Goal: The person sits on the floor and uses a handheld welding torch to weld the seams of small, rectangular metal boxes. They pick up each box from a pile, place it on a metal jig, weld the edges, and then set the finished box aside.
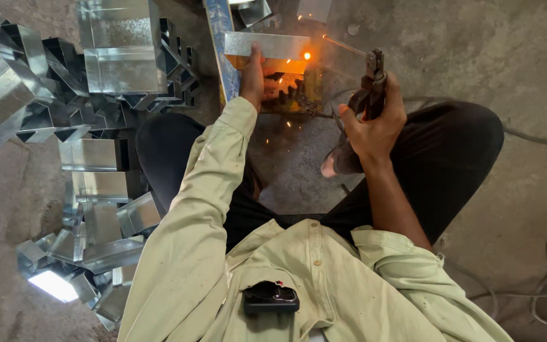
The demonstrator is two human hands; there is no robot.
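Right grip point(375, 123) clasps electrode holder point(372, 79); galvanized plate point(267, 44) glows orange.

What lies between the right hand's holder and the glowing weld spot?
Head view: only the thin welding rod spans from the electrode holder to the weld spot.

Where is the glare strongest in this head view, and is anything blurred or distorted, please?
Head view: the welding spark glows brightest, tinting the metal piece under the left hand orange; a bright patch blows out on the stacked metal sections; edges bend slightly; the right hand stays sharp.
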